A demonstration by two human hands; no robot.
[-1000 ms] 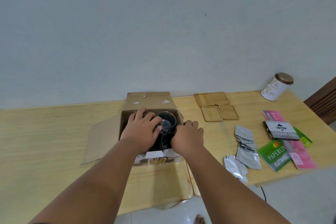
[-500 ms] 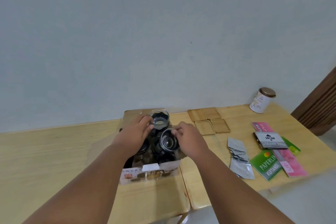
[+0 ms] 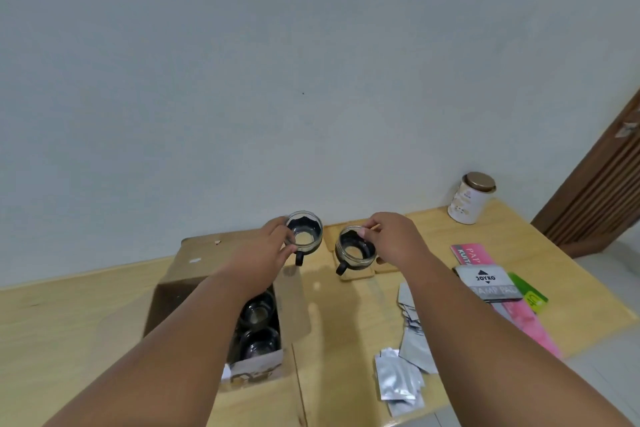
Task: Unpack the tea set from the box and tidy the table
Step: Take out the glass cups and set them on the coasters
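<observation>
The left hand (image 3: 263, 253) has its grip clamped on the rim of a clear glass cup with a dark handle (image 3: 304, 236), thumb and fingers pinching it in the air beyond the 12 o'clock end of the open brown cardboard box (image 3: 183, 274). The right hand (image 3: 391, 239) has its grip clamped the same way on the rim of a second clear glass cup (image 3: 355, 250), at 3 o'clock of the first; the two cups are near but apart. This second cup is over a pale square wooden coaster (image 3: 358, 274); whether it touches it cannot be told. Both dark handles point roughly toward 6 o'clock.

Inside the box, along its 3 o'clock side, two more glass cups (image 3: 258, 310) sit one behind the other. The box lies on the light wooden surface (image 3: 69, 340). At 3 o'clock of the box is a loose heap of silver foil sachets (image 3: 401, 381). Farther that way lie a grey stamp pad pack (image 3: 488, 282), a pink packet (image 3: 523, 315) and a green packet (image 3: 533, 296). A white round tin with a gold lid (image 3: 469, 201) stands at 1 o'clock, by the wall.
</observation>
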